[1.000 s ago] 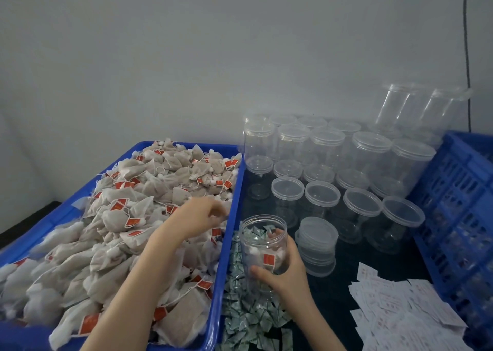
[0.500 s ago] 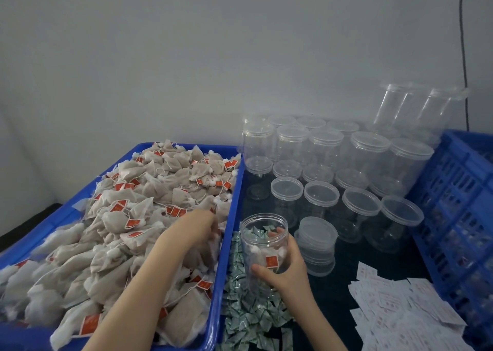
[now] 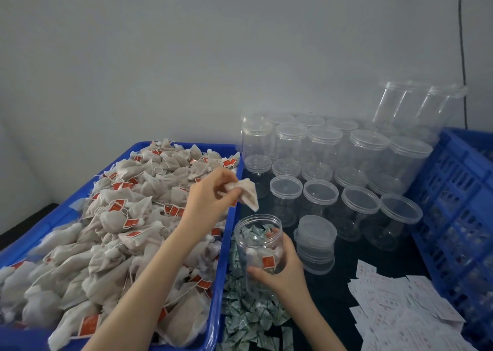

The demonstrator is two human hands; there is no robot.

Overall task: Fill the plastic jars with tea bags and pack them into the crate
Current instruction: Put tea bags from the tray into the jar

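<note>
My left hand (image 3: 208, 198) pinches a beige tea bag (image 3: 246, 194) in the air, just above and left of an open clear plastic jar (image 3: 257, 246). My right hand (image 3: 282, 273) grips that jar low on its side and holds it upright on the dark table. A tea bag or two with a red tag lie inside it. A blue tray (image 3: 213, 310) at the left is heaped with tea bags (image 3: 112, 228). A blue slatted crate (image 3: 458, 212) stands at the right edge.
Several lidded empty jars (image 3: 357, 169) fill the table behind the held jar, taller ones at the back. A stack of loose lids (image 3: 316, 241) stands right of the jar. Small green sachets (image 3: 248, 321) lie by the tray, white paper slips (image 3: 400, 313) at the lower right.
My left hand dipped into the tea bag heap, then lifted out to the right with one tea bag, stopping above the jar. My right hand and the jar stayed put.
</note>
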